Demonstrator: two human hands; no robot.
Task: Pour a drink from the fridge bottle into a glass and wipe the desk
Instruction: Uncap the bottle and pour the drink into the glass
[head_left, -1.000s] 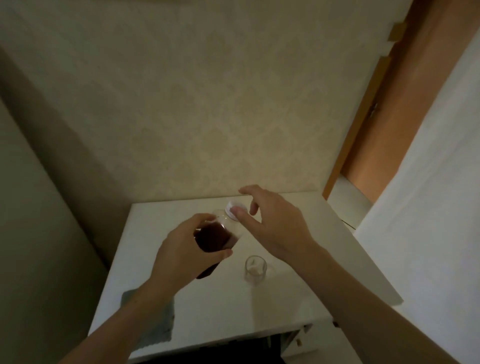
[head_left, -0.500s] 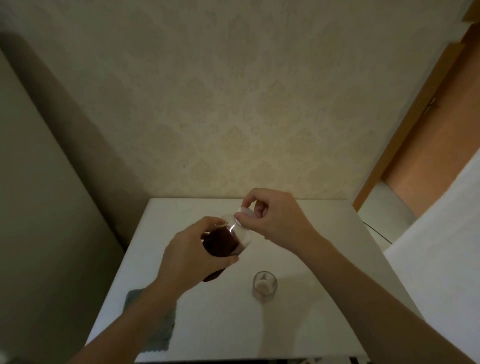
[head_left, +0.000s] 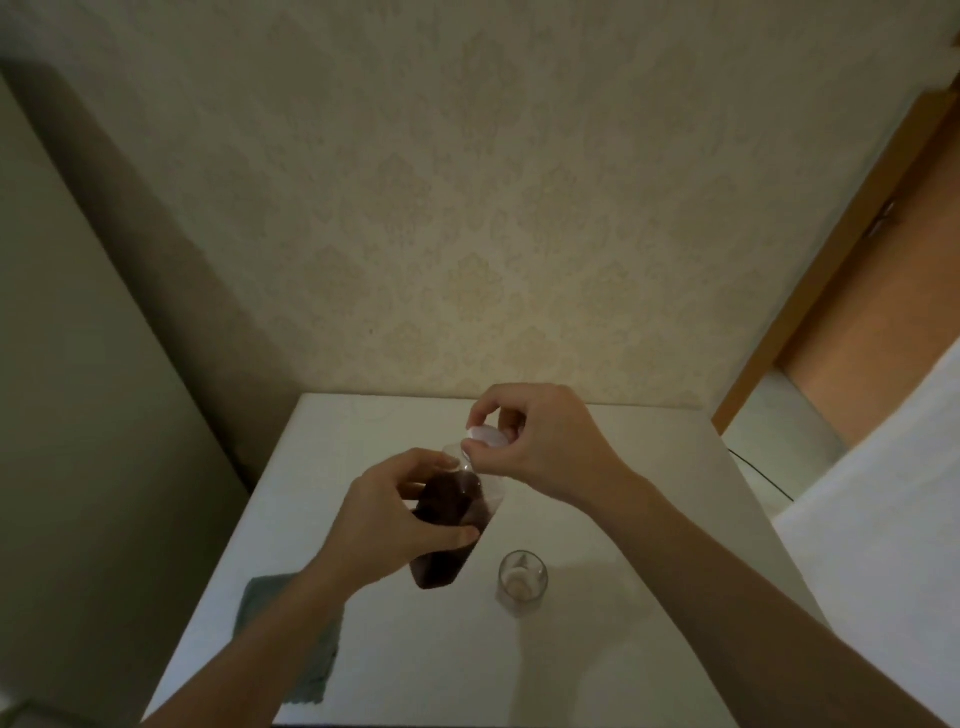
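Observation:
My left hand (head_left: 387, 514) grips a clear bottle (head_left: 447, 551) of dark red drink, held tilted above the white desk (head_left: 597, 649). My right hand (head_left: 540, 441) pinches the bottle's white cap (head_left: 488, 435) between thumb and fingers. Whether the cap is still on the neck I cannot tell. A small empty glass (head_left: 523, 576) stands upright on the desk, just right of the bottle's base. A grey-green cloth (head_left: 270, 613) lies flat at the desk's near left, partly under my left forearm.
The desk stands against a patterned wall. A dark panel runs down on the left. At the right are a wooden door frame (head_left: 831, 249) and a white surface (head_left: 893, 509), with a thin black cable (head_left: 758, 473) by the desk's right edge.
My right hand went from open fingers touching the cap to a closed pinch on it. The head view swung left, so the bottle and glass sit further right and lower in view.

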